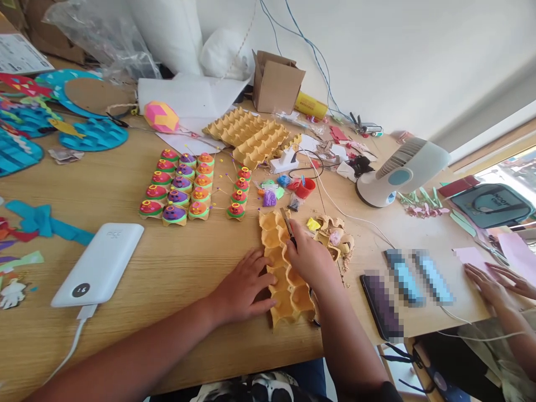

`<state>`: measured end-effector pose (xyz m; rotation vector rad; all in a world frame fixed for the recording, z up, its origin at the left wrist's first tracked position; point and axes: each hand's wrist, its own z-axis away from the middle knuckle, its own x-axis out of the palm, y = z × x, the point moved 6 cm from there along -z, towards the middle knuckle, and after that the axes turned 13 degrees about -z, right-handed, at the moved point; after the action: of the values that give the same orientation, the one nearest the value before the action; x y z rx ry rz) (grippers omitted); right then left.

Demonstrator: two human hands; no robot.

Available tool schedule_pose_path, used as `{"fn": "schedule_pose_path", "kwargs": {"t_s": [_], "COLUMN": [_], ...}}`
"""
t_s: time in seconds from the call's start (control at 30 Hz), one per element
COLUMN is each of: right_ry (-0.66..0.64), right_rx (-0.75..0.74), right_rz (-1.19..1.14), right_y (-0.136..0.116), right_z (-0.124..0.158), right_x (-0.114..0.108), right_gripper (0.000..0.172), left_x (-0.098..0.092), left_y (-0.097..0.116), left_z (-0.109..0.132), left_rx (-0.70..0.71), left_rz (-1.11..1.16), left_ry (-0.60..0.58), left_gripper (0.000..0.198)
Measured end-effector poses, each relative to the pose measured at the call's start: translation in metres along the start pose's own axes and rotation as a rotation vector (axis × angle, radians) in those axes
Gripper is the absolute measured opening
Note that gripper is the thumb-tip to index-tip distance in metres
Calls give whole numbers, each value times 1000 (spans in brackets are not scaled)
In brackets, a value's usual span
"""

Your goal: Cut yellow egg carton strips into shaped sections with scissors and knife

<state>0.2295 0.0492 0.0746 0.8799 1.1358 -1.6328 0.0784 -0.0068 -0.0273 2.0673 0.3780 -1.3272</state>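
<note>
A yellow egg-carton strip, two cups wide, lies lengthwise in front of me on the wooden table. My left hand rests at its left edge, fingers spread, fingertips touching the cups. Closed round the dark handle of a knife, my right hand is over the strip's upper right part, and the blade points away from me along the cups. Torn carton scraps and a yellow lump lie to the right of it.
Painted carton cups stand in rows behind. Farther back are larger egg trays and a cardboard box. A white power bank lies left; phones and a fan are right. Another person's hands touch pink paper.
</note>
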Motion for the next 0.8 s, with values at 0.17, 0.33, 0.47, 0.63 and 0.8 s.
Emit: {"fn": "schedule_pose_path", "kwargs": {"t_s": [0.17, 0.33, 0.47, 0.63, 0.8], "right_ry": [-23, -48, -43, -65, -58], "right_rx": [-15, -21, -35, -32, -18], "right_rz": [33, 51, 66, 101, 177], "right_y": [-3, -6, -5, -6, -13], "right_z": [-6, -7, -10, -11, -13], "right_x": [8, 18, 23, 27, 31], "right_gripper": [64, 64, 64, 67, 69], "left_x": [-5, -8, -5, 0, 0], "left_y": [2, 4, 3, 3, 3], "left_z": [-1, -3, -2, 1, 0], "left_rx": [-19, -25, -42, -47, -43], "left_rz": [23, 40, 32, 27, 19], "left_ry": [6, -35, -60, -67, -57], "left_gripper": [28, 27, 30, 33, 32]}}
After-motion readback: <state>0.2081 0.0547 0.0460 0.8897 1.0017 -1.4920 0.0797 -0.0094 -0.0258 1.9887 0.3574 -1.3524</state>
